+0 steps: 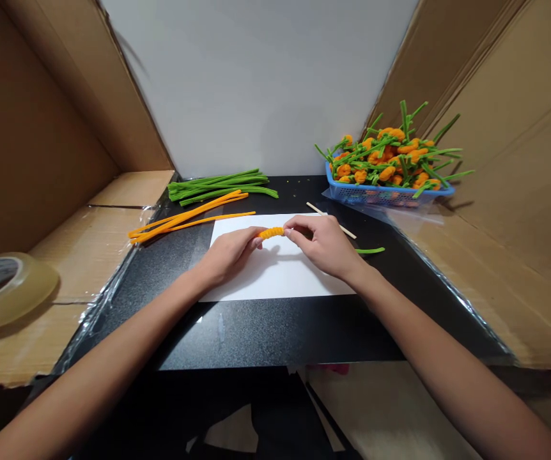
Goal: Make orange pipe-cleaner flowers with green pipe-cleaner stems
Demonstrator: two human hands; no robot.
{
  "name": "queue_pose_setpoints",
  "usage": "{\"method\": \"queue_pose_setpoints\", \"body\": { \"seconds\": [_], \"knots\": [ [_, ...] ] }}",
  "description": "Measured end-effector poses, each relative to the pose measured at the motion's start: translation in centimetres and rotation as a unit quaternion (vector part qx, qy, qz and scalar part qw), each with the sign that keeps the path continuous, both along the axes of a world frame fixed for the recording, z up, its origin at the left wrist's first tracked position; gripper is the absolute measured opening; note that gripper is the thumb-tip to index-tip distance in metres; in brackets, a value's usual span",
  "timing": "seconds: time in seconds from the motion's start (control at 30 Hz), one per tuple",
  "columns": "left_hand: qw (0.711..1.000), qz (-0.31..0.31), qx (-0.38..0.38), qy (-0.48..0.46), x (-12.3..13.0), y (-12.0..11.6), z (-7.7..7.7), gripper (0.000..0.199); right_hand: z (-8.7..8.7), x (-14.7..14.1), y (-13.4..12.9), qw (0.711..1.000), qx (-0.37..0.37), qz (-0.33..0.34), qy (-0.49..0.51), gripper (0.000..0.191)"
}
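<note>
Between my two hands an orange coiled pipe cleaner [271, 233] is held level above a white sheet of paper [275, 281]. My left hand [231, 252] pinches its left end, fingers closed. At the right end, the thumb and fingertips of my right hand [321, 243] are pressed together on the coil. Behind my right hand a thin wooden stick [347, 231] lies slanted on the black table. A short green pipe cleaner [370, 251] pokes out beside the right wrist, its other end hidden.
Green pipe cleaners [222, 185] lie bundled at the back left, with several orange pipe cleaners [184, 220] in front. A blue basket [385, 193] heaped with orange and green pieces stands back right. A tape roll [40, 284] rests on cardboard at left. Cardboard walls [510, 160] flank the black table [275, 332].
</note>
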State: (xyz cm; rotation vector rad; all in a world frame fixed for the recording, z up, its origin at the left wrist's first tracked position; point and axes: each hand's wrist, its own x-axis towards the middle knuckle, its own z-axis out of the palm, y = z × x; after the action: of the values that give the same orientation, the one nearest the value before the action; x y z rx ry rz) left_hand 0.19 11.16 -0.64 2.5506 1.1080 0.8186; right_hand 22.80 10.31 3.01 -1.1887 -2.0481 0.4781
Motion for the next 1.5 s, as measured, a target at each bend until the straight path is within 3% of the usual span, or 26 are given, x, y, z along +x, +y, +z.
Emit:
{"method": "queue_pose_setpoints", "body": {
  "seconds": [0.13, 0.23, 0.63, 0.9, 1.2, 1.5],
  "knots": [
    [0.998, 0.045, 0.049, 0.02, 0.06, 0.01, -0.26, 0.039, 0.05, -0.13, 0.03, 1.0, -0.001, -0.024, 0.007, 0.019],
    [0.991, 0.087, 0.097, 0.017, -0.13, 0.03, -0.2, 0.026, 0.16, 0.03, 0.16, 0.998, -0.012, -0.053, 0.021, 0.019],
    [0.974, 0.058, 0.182, 0.121, -0.46, -0.03, 0.41, 0.022, 0.24, 0.31, 0.54, 0.996, -0.063, -0.053, 0.039, 0.021],
    [0.978, 0.09, 0.166, 0.086, -0.39, -0.04, 0.07, 0.028, 0.14, 0.34, 0.48, 0.996, -0.077, -0.017, 0.028, 0.023],
    [0.983, 0.07, 0.154, 0.078, -0.19, -0.16, 0.27, 0.028, 0.33, 0.0, 0.11, 0.997, -0.064, 0.001, 0.04, 0.021],
    [0.989, 0.073, 0.127, 0.006, 0.13, 0.04, -0.07, 0.024, 0.16, 0.03, 0.06, 0.999, -0.02, -0.048, 0.015, 0.019]
  ]
}}
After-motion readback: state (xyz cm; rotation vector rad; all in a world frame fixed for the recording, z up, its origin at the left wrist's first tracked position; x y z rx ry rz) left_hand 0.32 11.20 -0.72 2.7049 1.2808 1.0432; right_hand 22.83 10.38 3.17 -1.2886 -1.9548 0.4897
